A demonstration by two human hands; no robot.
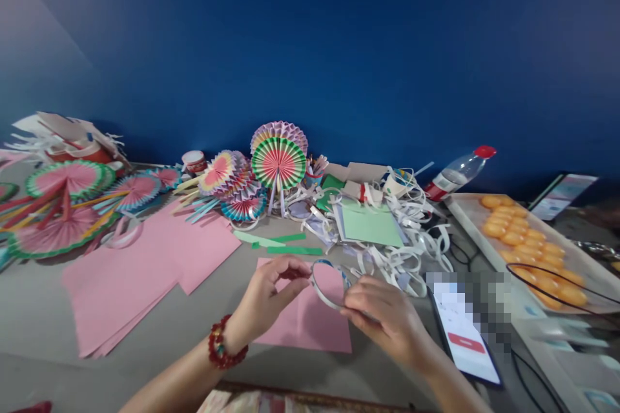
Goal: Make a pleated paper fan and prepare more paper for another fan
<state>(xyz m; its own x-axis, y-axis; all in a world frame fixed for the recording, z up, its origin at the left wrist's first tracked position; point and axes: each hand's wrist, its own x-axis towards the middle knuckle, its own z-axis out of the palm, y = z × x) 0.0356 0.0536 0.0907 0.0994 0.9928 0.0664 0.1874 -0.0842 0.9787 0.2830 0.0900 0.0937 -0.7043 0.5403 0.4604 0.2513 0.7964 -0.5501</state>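
My left hand, with a red bead bracelet on its wrist, pinches one side of a small roll of double-sided tape. My right hand grips the roll's lower right edge with curled fingers. Both hands hover over a pink paper sheet lying on the grey table.
Larger pink sheets lie to the left. Folded paper fans stand at the back, more fans at far left. White paper strips, green paper, a bottle, a phone and a tray of orange pieces sit right.
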